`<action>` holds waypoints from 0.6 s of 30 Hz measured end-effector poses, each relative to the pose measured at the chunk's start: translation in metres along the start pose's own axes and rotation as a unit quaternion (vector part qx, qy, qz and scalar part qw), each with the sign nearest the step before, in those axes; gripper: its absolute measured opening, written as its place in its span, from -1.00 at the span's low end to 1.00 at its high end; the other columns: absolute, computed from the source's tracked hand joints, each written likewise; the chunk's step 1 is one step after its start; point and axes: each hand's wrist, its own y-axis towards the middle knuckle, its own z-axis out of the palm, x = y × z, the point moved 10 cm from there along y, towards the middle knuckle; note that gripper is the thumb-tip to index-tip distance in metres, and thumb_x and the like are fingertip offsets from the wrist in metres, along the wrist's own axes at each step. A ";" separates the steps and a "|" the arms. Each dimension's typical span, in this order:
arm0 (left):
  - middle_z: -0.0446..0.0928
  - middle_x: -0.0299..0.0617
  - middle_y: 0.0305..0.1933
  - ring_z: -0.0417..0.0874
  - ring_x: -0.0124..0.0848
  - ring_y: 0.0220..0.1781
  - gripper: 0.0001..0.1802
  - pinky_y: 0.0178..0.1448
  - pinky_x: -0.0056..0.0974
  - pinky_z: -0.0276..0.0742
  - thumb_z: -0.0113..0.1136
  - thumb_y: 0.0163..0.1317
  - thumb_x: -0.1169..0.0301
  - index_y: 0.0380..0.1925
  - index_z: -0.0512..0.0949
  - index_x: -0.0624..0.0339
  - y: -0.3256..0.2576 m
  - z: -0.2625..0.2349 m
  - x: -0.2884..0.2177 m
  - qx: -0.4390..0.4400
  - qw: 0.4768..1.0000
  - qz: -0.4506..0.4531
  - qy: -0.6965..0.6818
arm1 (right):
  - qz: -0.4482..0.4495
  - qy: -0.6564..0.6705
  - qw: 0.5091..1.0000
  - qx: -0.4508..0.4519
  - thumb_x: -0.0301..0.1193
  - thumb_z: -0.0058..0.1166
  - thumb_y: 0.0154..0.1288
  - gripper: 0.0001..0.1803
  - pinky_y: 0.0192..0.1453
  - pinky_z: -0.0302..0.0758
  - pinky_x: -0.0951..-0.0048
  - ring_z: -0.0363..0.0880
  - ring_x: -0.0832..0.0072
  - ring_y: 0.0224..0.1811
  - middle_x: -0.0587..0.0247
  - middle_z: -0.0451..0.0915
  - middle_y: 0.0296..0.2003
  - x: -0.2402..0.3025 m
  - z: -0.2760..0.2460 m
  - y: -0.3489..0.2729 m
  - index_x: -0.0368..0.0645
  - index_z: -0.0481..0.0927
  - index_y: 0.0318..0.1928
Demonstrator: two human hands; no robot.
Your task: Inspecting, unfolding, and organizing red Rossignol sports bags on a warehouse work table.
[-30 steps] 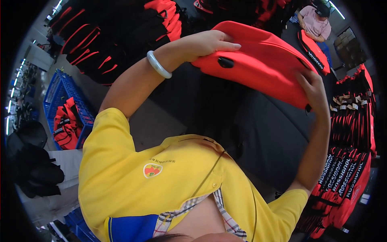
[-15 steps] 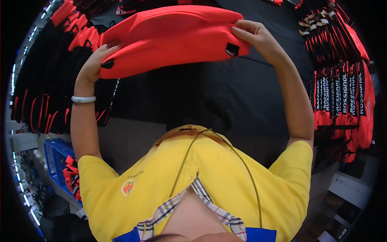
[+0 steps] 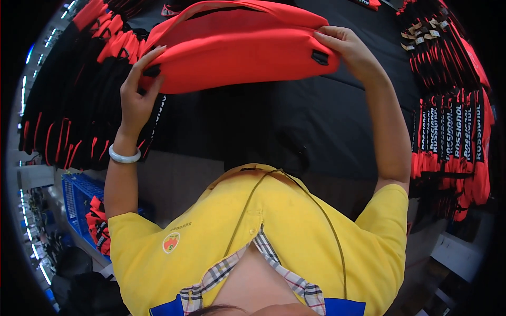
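Spreads left hand (image 3: 138, 87) wider than before around the black buckle (image 3: 152, 71) at the red bag's (image 3: 237, 60) left end, impossible to tell whether gripping or touching. Holds red bag over the dark table (image 3: 337, 131), mouth gaping more, probably easing access inside; pinches its other end in right hand (image 3: 348, 45). Has blue crate (image 3: 79, 200) low left of dark table, black stack (image 3: 63, 105) nearer, crowding left hand; red-and-black piles (image 3: 453, 129) right of dark table.

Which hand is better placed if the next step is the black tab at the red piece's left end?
Probably the left hand: it brackets the black tab, while the right hand grips the opposite end of the red piece.
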 end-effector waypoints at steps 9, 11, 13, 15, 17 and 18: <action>0.66 -0.22 -0.29 0.64 -0.54 -0.26 -0.70 -0.15 -0.46 0.47 0.15 0.40 0.24 0.00 0.58 0.16 0.006 -0.006 0.057 -0.041 0.983 -0.176 -0.032 | -0.026 -0.029 0.999 -0.017 -0.26 0.04 0.45 -0.70 -0.16 0.37 0.66 0.45 0.79 -0.27 0.48 0.56 -0.32 0.009 -0.017 0.020 -0.26 0.64 -0.15; 0.66 -0.23 -0.35 0.64 -0.53 -0.29 -0.68 -0.19 -0.47 0.48 0.09 0.43 0.17 -0.12 0.64 0.19 0.010 -0.011 0.059 -0.114 0.980 -0.097 -0.128 | -0.035 -0.055 0.998 -0.016 -0.26 0.04 0.45 -0.71 -0.18 0.39 0.67 0.46 0.80 -0.29 0.48 0.57 -0.32 0.010 -0.016 0.020 -0.26 0.64 -0.15; 0.68 -0.24 -0.33 0.66 -0.52 -0.27 -0.63 -0.14 -0.45 0.51 0.03 0.46 0.16 -0.19 0.66 0.23 0.006 -0.011 0.068 -0.107 0.977 -0.158 -0.097 | 0.006 0.003 1.000 -0.025 -0.28 0.03 0.47 -0.73 -0.20 0.42 0.70 0.48 0.81 -0.30 0.46 0.59 -0.30 -0.003 -0.022 0.019 -0.26 0.63 -0.13; 0.69 -0.26 -0.29 0.67 -0.50 -0.24 -0.60 -0.08 -0.45 0.52 0.01 0.47 0.16 -0.15 0.65 0.29 0.001 0.000 0.082 -0.079 0.950 -0.201 -0.223 | 0.009 0.007 1.000 -0.016 -0.29 0.03 0.47 -0.73 -0.19 0.44 0.70 0.50 0.81 -0.30 0.45 0.60 -0.28 -0.010 -0.025 0.024 -0.25 0.62 -0.11; 0.70 -0.26 -0.26 0.67 -0.51 -0.21 -0.60 -0.02 -0.44 0.51 0.01 0.47 0.17 -0.13 0.65 0.31 -0.003 0.001 0.085 -0.092 0.936 -0.230 -0.249 | 0.011 0.012 1.000 -0.008 -0.30 0.03 0.47 -0.74 -0.19 0.46 0.71 0.53 0.81 -0.30 0.44 0.61 -0.27 -0.015 -0.028 0.028 -0.25 0.62 -0.09; 0.69 -0.25 -0.25 0.66 -0.52 -0.19 -0.61 0.00 -0.45 0.50 0.01 0.47 0.19 -0.13 0.65 0.30 0.000 -0.001 0.078 -0.094 0.944 -0.211 -0.236 | 0.019 0.018 1.000 -0.013 -0.32 0.02 0.48 -0.72 -0.14 0.49 0.69 0.57 0.76 -0.24 0.40 0.63 -0.22 -0.018 -0.032 0.027 -0.28 0.60 -0.03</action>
